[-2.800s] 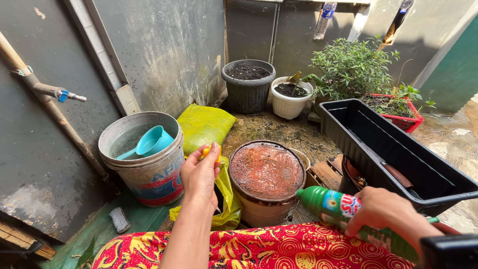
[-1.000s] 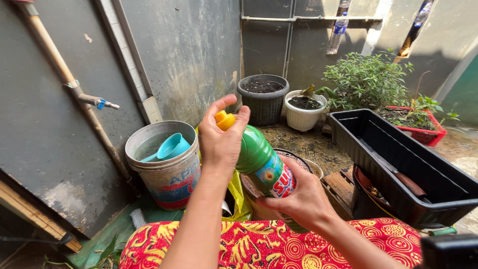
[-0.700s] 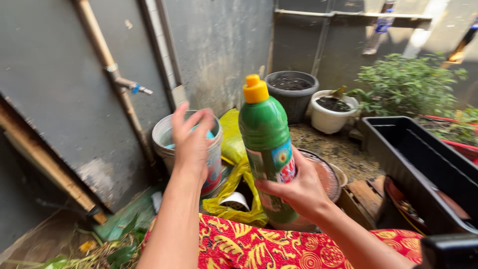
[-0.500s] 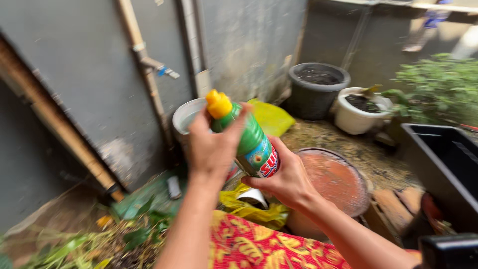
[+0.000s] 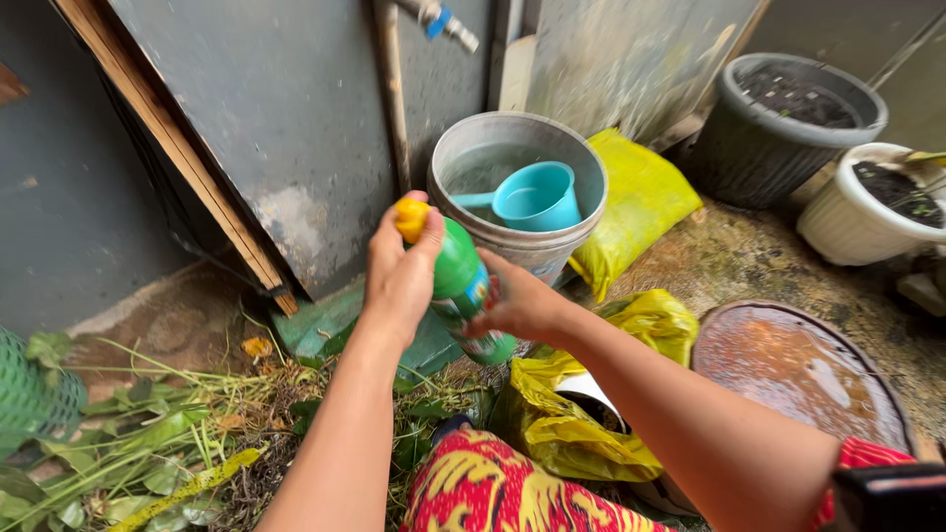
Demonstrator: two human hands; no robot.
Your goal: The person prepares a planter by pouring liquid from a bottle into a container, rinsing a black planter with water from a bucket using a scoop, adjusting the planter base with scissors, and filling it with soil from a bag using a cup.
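A green bottle point(image 5: 465, 296) is held tilted above the leaf litter, gripped around its body by the right hand point(image 5: 517, 305), while its yellow cap point(image 5: 412, 219), already seated, is pinched by the left hand point(image 5: 399, 271), tightness unclear, before the grey bucket point(image 5: 517, 187)

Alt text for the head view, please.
Both hands hold a green bottle: the left hand grips its yellow cap, the right hand its body. Behind stands a grey bucket containing a teal scoop; a yellow bag lies beside it.
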